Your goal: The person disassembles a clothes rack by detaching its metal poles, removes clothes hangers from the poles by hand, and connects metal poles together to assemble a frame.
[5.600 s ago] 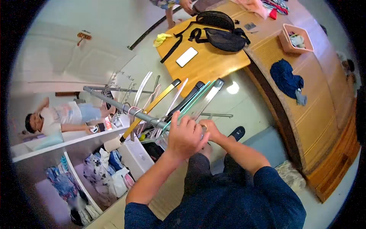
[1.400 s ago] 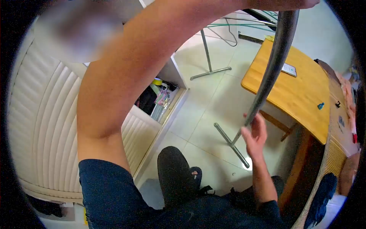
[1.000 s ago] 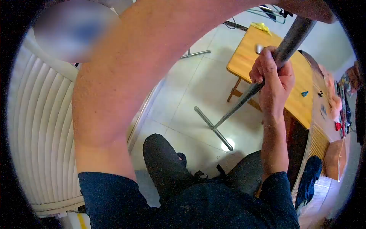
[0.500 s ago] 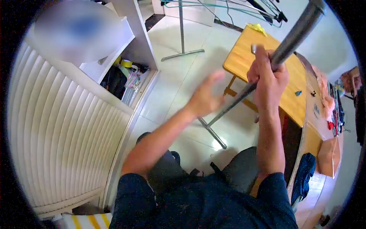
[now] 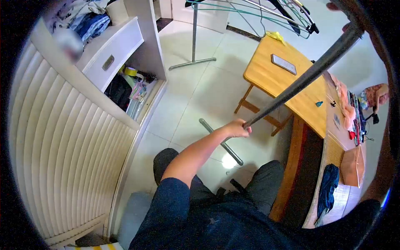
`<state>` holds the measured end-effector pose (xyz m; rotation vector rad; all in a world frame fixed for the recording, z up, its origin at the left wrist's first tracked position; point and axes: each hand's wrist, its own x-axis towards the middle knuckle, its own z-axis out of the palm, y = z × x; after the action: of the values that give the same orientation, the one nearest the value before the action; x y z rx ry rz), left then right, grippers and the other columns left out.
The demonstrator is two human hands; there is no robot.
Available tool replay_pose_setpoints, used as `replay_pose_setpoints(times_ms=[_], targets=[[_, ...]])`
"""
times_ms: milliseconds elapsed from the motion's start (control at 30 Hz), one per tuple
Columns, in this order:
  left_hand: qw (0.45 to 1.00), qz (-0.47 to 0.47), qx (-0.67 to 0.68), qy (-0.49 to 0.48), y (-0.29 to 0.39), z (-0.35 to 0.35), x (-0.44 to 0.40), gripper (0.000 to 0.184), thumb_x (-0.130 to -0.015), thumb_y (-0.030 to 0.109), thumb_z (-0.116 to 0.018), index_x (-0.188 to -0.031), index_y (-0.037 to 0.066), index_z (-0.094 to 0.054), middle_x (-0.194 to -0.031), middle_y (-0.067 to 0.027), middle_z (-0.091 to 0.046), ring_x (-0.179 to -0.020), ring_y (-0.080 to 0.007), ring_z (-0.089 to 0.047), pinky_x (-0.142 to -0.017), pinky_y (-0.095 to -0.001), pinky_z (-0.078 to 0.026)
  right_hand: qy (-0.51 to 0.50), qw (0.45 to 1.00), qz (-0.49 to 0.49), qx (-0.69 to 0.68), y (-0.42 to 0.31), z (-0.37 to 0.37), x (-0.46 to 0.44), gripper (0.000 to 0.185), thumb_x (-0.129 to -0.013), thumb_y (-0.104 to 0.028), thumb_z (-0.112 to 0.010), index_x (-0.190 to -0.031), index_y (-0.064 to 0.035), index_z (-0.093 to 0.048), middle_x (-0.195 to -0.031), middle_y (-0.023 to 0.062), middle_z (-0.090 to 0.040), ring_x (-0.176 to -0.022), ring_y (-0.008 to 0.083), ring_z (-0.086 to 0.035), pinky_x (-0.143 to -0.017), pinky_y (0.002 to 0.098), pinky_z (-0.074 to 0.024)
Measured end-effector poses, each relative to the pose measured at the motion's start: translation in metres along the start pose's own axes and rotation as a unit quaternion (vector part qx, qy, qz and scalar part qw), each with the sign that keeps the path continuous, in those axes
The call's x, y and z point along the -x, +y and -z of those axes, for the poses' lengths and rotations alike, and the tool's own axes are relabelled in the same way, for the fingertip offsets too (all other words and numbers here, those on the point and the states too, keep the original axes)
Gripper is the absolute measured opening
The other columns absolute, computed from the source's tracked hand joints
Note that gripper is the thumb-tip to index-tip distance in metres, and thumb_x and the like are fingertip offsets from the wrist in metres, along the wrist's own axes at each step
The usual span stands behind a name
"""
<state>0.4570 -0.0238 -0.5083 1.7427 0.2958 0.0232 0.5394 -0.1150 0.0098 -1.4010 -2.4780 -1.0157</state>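
Observation:
My left hand (image 5: 236, 128) is wrapped round the lower part of a grey metal upright of a clothes drying rack (image 5: 308, 79), just above its T-shaped foot (image 5: 231, 152). The upright leans across the view toward the top right. At its upper end, fingertips of my right hand (image 5: 333, 6) show from behind the metal, closed round it; the rest of that hand is dark and cut off by the edge of view. Several hangers (image 5: 250, 9) hang at the top of the rack, whose other leg (image 5: 194, 37) stands farther back.
A wooden folding table (image 5: 266, 75) bears a phone (image 5: 283, 64) and a yellow cloth (image 5: 275, 38). Clothes and a cardboard box (image 5: 352, 166) lie along the right. At left are a slatted door (image 5: 79, 137) and a cabinet with a drawer (image 5: 110, 62).
My left hand has gone from free in the air to gripping the pole low down. My right hand has moved from mid-pole up to its top end.

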Motion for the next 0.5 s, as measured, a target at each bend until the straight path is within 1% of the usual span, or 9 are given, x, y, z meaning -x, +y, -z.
replay_pose_setpoints(times_ms=[33,67,100,133,200,267,333,433,500], targets=[[1.000,0.010,0.003,0.002,-0.017,-0.005,-0.005,0.027,-0.079,0.022,-0.077,-0.102,0.009,-0.074,-0.086,-0.0047,-0.069,-0.084,-0.0158,-0.066,-0.078,-0.0350,-0.052,-0.020,0.986,-0.164,0.008,-0.010,-0.008,-0.014,0.050,-0.100,-0.024,-0.062,-0.138,0.0072,-0.052,-0.108,0.0221,-0.070,-0.078,0.0272,-0.074,-0.067,0.0347,-0.0624],[1.000,0.020,0.006,0.003,-0.037,-0.010,-0.011,0.027,-0.078,0.021,-0.075,-0.102,0.009,-0.073,-0.089,-0.0062,-0.071,-0.088,-0.0172,-0.067,-0.080,-0.0367,-0.053,-0.039,0.945,-0.324,0.017,-0.016,-0.015,-0.027,0.048,-0.101,-0.024,-0.060,-0.135,0.0093,-0.053,-0.103,0.0216,-0.072,-0.068,0.0247,-0.074,-0.060,0.0331,-0.0614],[0.998,-0.009,-0.054,0.001,-0.052,-0.010,-0.015,0.037,-0.078,0.021,-0.074,-0.113,0.009,-0.071,-0.099,-0.0117,-0.073,-0.100,-0.0240,-0.069,-0.087,-0.0397,-0.053,-0.162,0.892,-0.420,-0.044,0.000,-0.002,-0.044,0.044,-0.104,-0.029,-0.057,-0.128,0.0087,-0.057,-0.102,0.0211,-0.072,-0.063,0.0217,-0.073,-0.051,0.0314,-0.0581],[0.998,-0.013,-0.054,0.000,-0.054,-0.007,-0.012,0.037,-0.078,0.021,-0.074,-0.113,0.009,-0.071,-0.099,-0.0117,-0.073,-0.100,-0.0240,-0.069,-0.087,-0.0397,-0.053,-0.173,0.830,-0.530,0.001,0.000,-0.005,-0.056,0.048,-0.105,-0.038,-0.055,-0.119,0.0075,-0.061,-0.085,0.0128,-0.070,-0.056,0.0148,-0.067,-0.043,0.0278,-0.0506],[0.965,0.061,-0.251,-0.054,-0.060,0.007,-0.001,0.045,-0.078,0.014,-0.069,-0.123,0.010,-0.067,-0.117,-0.0151,-0.071,-0.110,-0.0317,-0.067,-0.092,-0.0410,-0.053,-0.181,0.822,-0.540,-0.023,0.002,-0.001,-0.066,0.047,-0.105,-0.039,-0.055,-0.119,0.0062,-0.060,-0.082,0.0113,-0.068,-0.055,0.0144,-0.064,-0.043,0.0276,-0.0487],[0.949,0.043,-0.311,-0.008,-0.110,0.015,0.004,0.055,-0.079,0.015,-0.070,-0.132,0.013,-0.062,-0.132,-0.0158,-0.064,-0.125,-0.0318,-0.060,-0.103,-0.0454,-0.048,-0.180,0.824,-0.533,-0.063,0.003,0.004,-0.067,0.047,-0.105,-0.039,-0.054,-0.120,0.0048,-0.060,-0.080,0.0099,-0.066,-0.053,0.0141,-0.062,-0.042,0.0275,-0.0469],[0.903,0.138,-0.399,-0.080,-0.134,0.033,0.000,0.054,-0.081,0.022,-0.072,-0.134,0.014,-0.062,-0.137,-0.0152,-0.059,-0.132,-0.0317,-0.054,-0.110,-0.0488,-0.043,-0.186,0.815,-0.541,-0.090,0.001,0.008,-0.069,0.047,-0.105,-0.040,-0.054,-0.120,0.0035,-0.060,-0.077,0.0084,-0.064,-0.052,0.0137,-0.060,-0.042,0.0274,-0.0450],[0.892,0.148,-0.419,-0.077,-0.181,0.052,0.005,0.056,-0.083,0.029,-0.073,-0.136,0.015,-0.061,-0.135,-0.0146,-0.060,-0.133,-0.0332,-0.052,-0.109,-0.0543,-0.041,-0.199,0.793,-0.565,-0.112,-0.003,0.009,-0.072,0.046,-0.106,-0.041,-0.053,-0.121,0.0014,-0.060,-0.074,0.0063,-0.061,-0.050,0.0132,-0.056,-0.041,0.0272,-0.0422],[0.859,0.151,-0.486,-0.052,-0.209,0.063,0.002,0.058,-0.081,0.034,-0.075,-0.135,0.016,-0.061,-0.136,-0.0126,-0.059,-0.135,-0.0321,-0.050,-0.108,-0.0570,-0.041,-0.206,0.778,-0.583,-0.112,-0.007,0.004,-0.081,0.046,-0.106,-0.042,-0.052,-0.121,0.0001,-0.060,-0.071,0.0048,-0.059,-0.049,0.0128,-0.053,-0.040,0.0271,-0.0404]])
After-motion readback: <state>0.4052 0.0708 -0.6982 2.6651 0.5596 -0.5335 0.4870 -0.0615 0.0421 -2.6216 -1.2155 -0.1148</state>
